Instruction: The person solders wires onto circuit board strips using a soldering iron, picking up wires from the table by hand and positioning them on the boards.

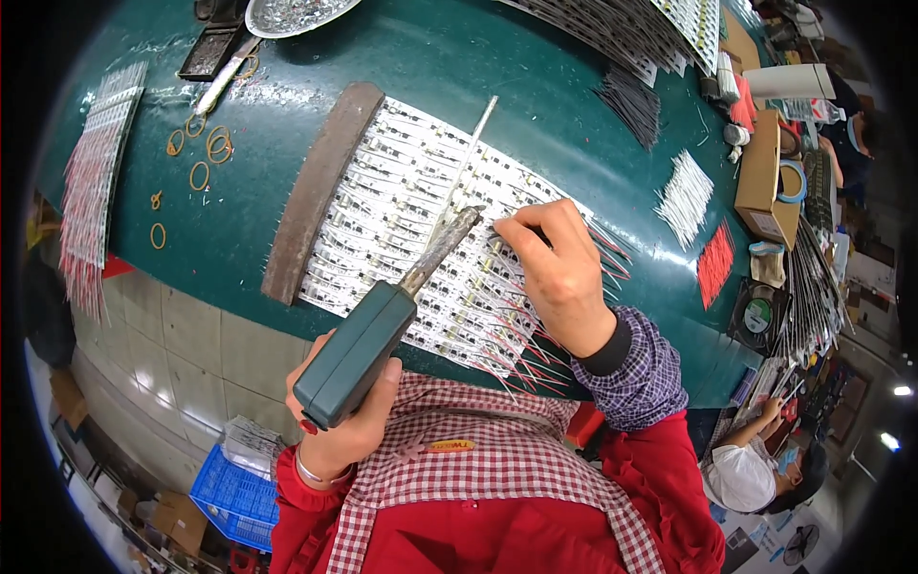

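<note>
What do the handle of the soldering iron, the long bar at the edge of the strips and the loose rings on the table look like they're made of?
Soldering iron handle: dark green, matte, moulded shape, probably plastic. Long bar: brown, rough and dull, possibly rusted metal or worn wood; the look leaves it open. Rings: thin tan loops lying bent out of round, likely rubber bands.

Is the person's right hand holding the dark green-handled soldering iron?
No. The dark green-handled soldering iron is gripped in the left hand, while the right hand rests on the white LED strips.
</note>
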Action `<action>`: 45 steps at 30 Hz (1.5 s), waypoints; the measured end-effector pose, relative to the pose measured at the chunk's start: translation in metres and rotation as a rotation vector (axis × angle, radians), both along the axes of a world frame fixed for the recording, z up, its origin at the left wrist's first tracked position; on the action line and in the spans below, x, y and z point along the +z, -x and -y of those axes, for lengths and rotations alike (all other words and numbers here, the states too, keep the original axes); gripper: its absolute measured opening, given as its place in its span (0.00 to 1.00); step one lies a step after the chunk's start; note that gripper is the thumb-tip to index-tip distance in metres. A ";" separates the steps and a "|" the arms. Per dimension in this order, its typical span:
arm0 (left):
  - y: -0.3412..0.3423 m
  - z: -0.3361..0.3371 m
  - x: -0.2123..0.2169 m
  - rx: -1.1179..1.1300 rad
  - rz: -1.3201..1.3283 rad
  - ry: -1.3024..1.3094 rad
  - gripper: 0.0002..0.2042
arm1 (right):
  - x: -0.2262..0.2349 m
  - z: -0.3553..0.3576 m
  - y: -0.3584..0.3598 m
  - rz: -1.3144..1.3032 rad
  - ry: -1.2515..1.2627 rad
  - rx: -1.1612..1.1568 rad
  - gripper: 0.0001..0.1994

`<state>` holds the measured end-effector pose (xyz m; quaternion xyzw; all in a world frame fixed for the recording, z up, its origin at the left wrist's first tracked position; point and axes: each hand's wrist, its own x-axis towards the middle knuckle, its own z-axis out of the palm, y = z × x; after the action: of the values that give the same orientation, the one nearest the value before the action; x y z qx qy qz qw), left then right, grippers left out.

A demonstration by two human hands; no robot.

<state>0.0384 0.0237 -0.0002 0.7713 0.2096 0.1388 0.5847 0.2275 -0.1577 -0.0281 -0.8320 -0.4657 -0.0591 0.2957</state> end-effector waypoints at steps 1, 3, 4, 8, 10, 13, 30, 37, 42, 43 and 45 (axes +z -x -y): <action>0.001 0.000 0.001 -0.001 -0.019 -0.005 0.11 | 0.000 0.000 0.000 0.000 0.001 0.001 0.17; 0.005 0.000 0.000 -0.001 -0.038 -0.009 0.12 | -0.001 0.001 0.001 0.036 -0.070 0.002 0.18; 0.007 0.001 -0.002 0.020 -0.048 -0.006 0.12 | 0.000 0.001 0.003 0.036 -0.069 0.002 0.18; 0.011 -0.002 0.001 0.029 -0.119 0.025 0.12 | 0.001 0.002 0.007 0.056 -0.128 0.003 0.18; 0.013 -0.002 -0.002 0.024 -0.104 0.010 0.12 | 0.001 0.002 0.009 0.039 -0.130 0.004 0.18; 0.011 -0.001 -0.004 0.019 -0.057 -0.005 0.11 | 0.000 0.002 0.010 0.023 -0.079 -0.008 0.18; 0.012 -0.002 0.005 -0.108 -0.115 -0.061 0.10 | -0.001 0.000 0.014 0.058 0.013 -0.019 0.13; 0.013 -0.003 0.000 -0.147 -0.087 -0.109 0.10 | -0.002 0.001 0.014 0.046 0.015 -0.008 0.14; 0.010 0.000 0.001 -0.155 -0.100 -0.126 0.08 | -0.001 0.001 0.015 0.038 0.025 0.001 0.15; 0.010 0.000 0.001 -0.150 -0.094 -0.131 0.08 | -0.001 0.001 0.015 0.038 0.024 0.000 0.15; 0.011 0.000 0.000 -0.147 -0.087 -0.135 0.07 | -0.001 0.001 0.016 0.040 0.024 0.003 0.15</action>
<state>0.0275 0.0237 0.0000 0.8276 0.1681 0.0758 0.5301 0.2115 -0.1585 -0.0293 -0.8334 -0.4735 -0.0699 0.2764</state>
